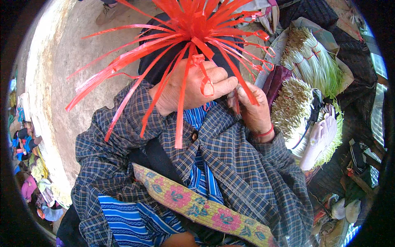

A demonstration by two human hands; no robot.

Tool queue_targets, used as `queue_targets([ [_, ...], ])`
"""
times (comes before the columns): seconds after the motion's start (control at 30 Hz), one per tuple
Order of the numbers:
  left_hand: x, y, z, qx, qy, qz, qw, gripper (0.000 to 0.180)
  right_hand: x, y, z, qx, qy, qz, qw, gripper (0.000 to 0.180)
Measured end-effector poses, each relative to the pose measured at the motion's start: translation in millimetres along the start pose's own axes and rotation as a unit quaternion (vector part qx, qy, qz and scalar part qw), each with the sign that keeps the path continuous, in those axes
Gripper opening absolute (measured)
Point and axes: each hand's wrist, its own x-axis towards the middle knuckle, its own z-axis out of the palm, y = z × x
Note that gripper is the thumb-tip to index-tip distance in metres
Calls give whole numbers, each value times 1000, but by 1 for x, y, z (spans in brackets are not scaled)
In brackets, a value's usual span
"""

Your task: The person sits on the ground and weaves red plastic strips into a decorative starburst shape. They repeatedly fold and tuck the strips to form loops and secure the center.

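My left hand (187, 88) is closed around a bunch of red plastic strips (193, 24) that fan out above and hang down over my sleeve. A looped end of one strip lies across its fingers. My right hand (253, 109), with a red band at the wrist, pinches a single red strip (236, 105) close to the left hand's fingertips. Both hands are held in front of my chest, over a plaid blue shirt (242, 164).
Bundles of green stalks with pale cut ends (312, 57) lie to the right, some tied with red strips. A pair of white gloves (323, 138) rests on a lower bundle (290, 109). A floral woven strap (197, 206) crosses my lap. Concrete ground (61, 61) lies left.
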Motion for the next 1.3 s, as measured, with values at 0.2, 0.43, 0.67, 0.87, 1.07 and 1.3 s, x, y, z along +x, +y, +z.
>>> queue_targets([
  [0.2,-2,-2,2,-75,13,-34,997,26,-1,4,-2,64,-17,-34,997,13],
  [0.43,-6,-5,17,-385,37,-264,884,17,4,1,-4,218,-59,-174,959,14],
  [0.67,-9,-11,20,-272,73,-206,937,9,25,-5,9,-303,93,-320,893,10],
  [0.87,-11,-13,11,-522,78,-354,772,18,47,-8,19,-572,82,-448,683,16],
  [1.07,-18,-24,11,-531,82,-409,738,14,54,-7,24,-567,78,-451,685,14],
  [1.3,-21,-33,8,-568,53,-385,725,15,52,-5,11,-403,79,-261,874,10],
])
